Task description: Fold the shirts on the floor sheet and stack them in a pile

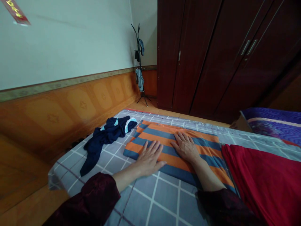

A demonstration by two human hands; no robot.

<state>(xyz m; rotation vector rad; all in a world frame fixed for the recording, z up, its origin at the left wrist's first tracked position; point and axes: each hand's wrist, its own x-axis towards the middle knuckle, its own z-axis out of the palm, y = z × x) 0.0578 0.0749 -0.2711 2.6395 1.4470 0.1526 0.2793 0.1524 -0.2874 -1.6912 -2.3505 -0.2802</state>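
An orange and blue-grey striped garment [169, 150] lies folded and spread flat on a grey checked bedsheet [150, 201]. My left hand [150, 158] rests palm down on its left part, fingers stretched out and thumb apart. Flat on the garment's middle, my right hand [187, 147] has its fingers extended and points away from me. Neither hand grips the cloth. Some creases run through the garment's right side, partly covered by my right forearm.
Left of the striped garment lies a crumpled navy garment [105, 138] with light blue and white trim. A red cloth [265, 172] lies at the right. Beyond the bed stand a dark wardrobe [199, 56] and a coat rack [140, 59]; purple bedding [275, 122] shows at far right.
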